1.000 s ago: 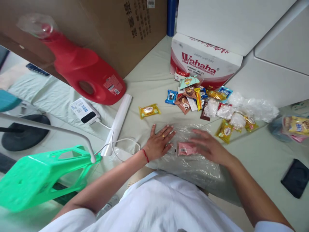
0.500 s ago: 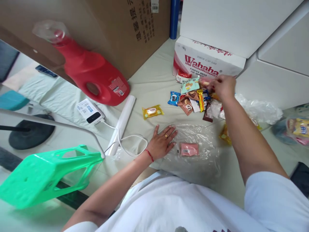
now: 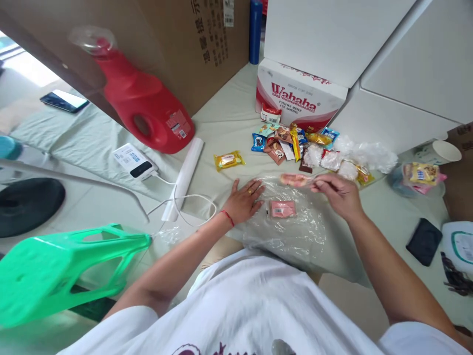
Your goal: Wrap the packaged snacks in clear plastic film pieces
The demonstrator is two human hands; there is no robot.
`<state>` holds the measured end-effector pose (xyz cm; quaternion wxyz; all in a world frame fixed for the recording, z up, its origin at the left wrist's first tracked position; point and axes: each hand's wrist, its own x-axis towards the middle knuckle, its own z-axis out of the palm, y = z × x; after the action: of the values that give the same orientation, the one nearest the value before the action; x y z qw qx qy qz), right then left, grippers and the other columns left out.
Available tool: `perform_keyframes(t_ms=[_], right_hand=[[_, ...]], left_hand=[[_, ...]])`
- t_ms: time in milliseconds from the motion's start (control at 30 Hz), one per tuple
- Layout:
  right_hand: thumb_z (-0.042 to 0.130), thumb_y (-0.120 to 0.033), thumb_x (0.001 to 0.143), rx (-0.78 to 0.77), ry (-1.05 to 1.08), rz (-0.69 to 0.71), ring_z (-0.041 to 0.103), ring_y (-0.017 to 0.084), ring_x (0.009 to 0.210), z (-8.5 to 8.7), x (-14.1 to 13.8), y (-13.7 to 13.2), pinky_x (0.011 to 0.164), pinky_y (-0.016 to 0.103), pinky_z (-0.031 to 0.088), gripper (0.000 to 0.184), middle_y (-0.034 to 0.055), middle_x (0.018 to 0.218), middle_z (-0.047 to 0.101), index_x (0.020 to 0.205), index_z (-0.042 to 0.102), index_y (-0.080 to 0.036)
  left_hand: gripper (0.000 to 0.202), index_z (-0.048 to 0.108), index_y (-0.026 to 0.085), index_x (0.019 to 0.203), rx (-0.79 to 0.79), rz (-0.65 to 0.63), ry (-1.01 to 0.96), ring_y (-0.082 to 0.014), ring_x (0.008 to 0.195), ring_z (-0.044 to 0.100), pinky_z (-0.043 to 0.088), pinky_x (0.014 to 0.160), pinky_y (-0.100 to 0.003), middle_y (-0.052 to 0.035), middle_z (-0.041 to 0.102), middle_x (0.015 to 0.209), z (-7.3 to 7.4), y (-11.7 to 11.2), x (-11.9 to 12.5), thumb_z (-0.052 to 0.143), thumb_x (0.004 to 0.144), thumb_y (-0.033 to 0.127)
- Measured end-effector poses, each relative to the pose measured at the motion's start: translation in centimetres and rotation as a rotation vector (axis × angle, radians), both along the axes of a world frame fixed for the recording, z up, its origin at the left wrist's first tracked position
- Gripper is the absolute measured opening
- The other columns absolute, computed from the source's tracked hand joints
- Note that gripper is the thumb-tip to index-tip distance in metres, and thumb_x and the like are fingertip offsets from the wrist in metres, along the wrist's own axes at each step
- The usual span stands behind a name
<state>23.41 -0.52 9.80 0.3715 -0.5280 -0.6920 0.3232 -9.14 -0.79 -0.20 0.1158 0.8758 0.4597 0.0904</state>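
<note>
My left hand (image 3: 244, 199) lies flat with fingers spread on the left edge of a clear plastic bag (image 3: 295, 231) spread on the cloth-covered surface. A pink snack packet (image 3: 282, 209) rests on the bag. My right hand (image 3: 338, 192) is closed in a pinch on a second pink-orange snack packet (image 3: 294, 179), held just above the bag's far edge. Behind it lies a pile of several wrapped snacks (image 3: 295, 143). A yellow packet (image 3: 229, 159) lies apart to the left.
A Wahaha carton (image 3: 299, 98) stands behind the pile, crumpled clear wrap (image 3: 369, 155) to its right. A red jug (image 3: 144, 103), power bank (image 3: 133, 161) with cable, white roll (image 3: 185, 177), green stool (image 3: 66, 271), black wallet (image 3: 423, 240) and paper cup (image 3: 441, 152) lie around.
My right hand left the bag, reached into the snack pile, and came back toward the bag with a pink-orange packet. My left hand stayed flat on the bag.
</note>
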Motion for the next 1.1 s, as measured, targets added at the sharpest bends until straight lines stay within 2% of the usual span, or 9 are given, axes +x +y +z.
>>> perform_keyframes(t_ms=[133,200,333,400,467,600,767,933,1100], right_hand=[[0.049,-0.050,0.106,0.099,-0.241,0.421,0.072,0.024,0.107,-3.1,-0.3,-2.2,0.094,0.042,0.059,0.038,0.0114,0.115,0.077,0.108,0.079,-0.027],[0.046,-0.045,0.107,0.094,-0.352,0.547,0.069,0.024,0.111,-3.7,-0.2,-2.9,0.095,0.043,0.056,0.037,0.0131,0.126,0.073,0.114,0.078,-0.027],[0.049,-0.040,0.105,0.196,-0.449,0.428,0.063,0.027,0.116,-2.9,-1.3,-2.6,0.103,0.048,0.047,0.034,0.0127,0.132,0.069,0.127,0.071,-0.025],[0.057,-0.048,0.101,0.201,-0.494,0.358,0.057,0.031,0.123,-2.5,-3.1,-1.9,0.106,0.050,0.043,0.045,0.0143,0.136,0.066,0.137,0.065,-0.023],[0.064,-0.051,0.095,0.124,-0.598,0.381,0.051,0.036,0.128,-2.8,-5.1,-1.1,0.107,0.050,0.041,0.056,0.0166,0.137,0.064,0.142,0.061,-0.019],[0.059,-0.025,0.094,-0.031,-0.691,0.421,0.053,0.033,0.117,-3.9,-7.4,-0.1,0.104,0.047,0.042,0.040,0.0161,0.118,0.067,0.132,0.068,-0.016],[0.059,-0.018,0.091,0.035,-0.468,0.458,0.051,0.030,0.121,-4.6,-5.6,-0.5,0.107,0.047,0.042,0.052,0.0149,0.127,0.060,0.143,0.060,-0.021],[0.070,-0.030,0.087,0.038,-0.701,0.474,0.044,0.037,0.129,-6.1,-5.1,-2.4,0.110,0.053,0.038,0.067,0.0191,0.136,0.055,0.150,0.052,-0.017],[0.062,-0.024,0.091,0.072,-0.775,0.480,0.047,0.035,0.127,-6.6,-5.0,-2.7,0.113,0.053,0.034,0.059,0.0178,0.135,0.058,0.149,0.052,-0.017]], left_hand=[[0.056,0.042,0.029,0.161,0.006,0.001,0.010,-0.0299,0.157,0.035,0.005,0.127,-0.069,-0.0099,0.038,0.169,-0.2,0.0,0.1,0.035,0.108,0.046],[0.056,0.042,0.029,0.160,0.013,0.004,0.010,-0.0295,0.157,0.035,0.005,0.127,-0.069,-0.0097,0.038,0.169,-0.4,0.1,0.1,0.034,0.108,0.047],[0.057,0.042,0.029,0.161,0.008,0.002,0.015,-0.0306,0.157,0.035,0.006,0.127,-0.069,-0.0105,0.038,0.169,-0.4,0.1,0.2,0.035,0.107,0.046],[0.057,0.041,0.029,0.161,0.002,0.003,0.016,-0.0315,0.156,0.035,0.006,0.127,-0.069,-0.0107,0.038,0.169,-0.3,0.1,0.2,0.035,0.106,0.045],[0.057,0.041,0.029,0.161,-0.001,0.009,0.016,-0.0318,0.156,0.035,0.006,0.126,-0.070,-0.0105,0.037,0.170,-0.2,0.0,0.2,0.035,0.106,0.045],[0.057,0.040,0.029,0.161,-0.004,0.009,0.023,-0.0307,0.157,0.033,0.004,0.127,-0.069,-0.0098,0.035,0.171,-0.1,-0.1,0.2,0.035,0.107,0.045],[0.057,0.041,0.029,0.161,-0.003,0.008,0.013,-0.0306,0.157,0.034,0.004,0.127,-0.069,-0.0096,0.036,0.170,-0.1,-0.1,0.2,0.034,0.108,0.045],[0.057,0.041,0.029,0.161,0.015,0.009,-0.002,-0.0317,0.157,0.034,0.004,0.127,-0.069,-0.0101,0.036,0.170,-0.3,-0.1,0.2,0.035,0.108,0.046],[0.056,0.043,0.027,0.160,0.011,0.004,-0.014,-0.0303,0.157,0.034,0.003,0.127,-0.070,-0.0102,0.037,0.170,-0.2,-0.1,0.2,0.035,0.108,0.046]])
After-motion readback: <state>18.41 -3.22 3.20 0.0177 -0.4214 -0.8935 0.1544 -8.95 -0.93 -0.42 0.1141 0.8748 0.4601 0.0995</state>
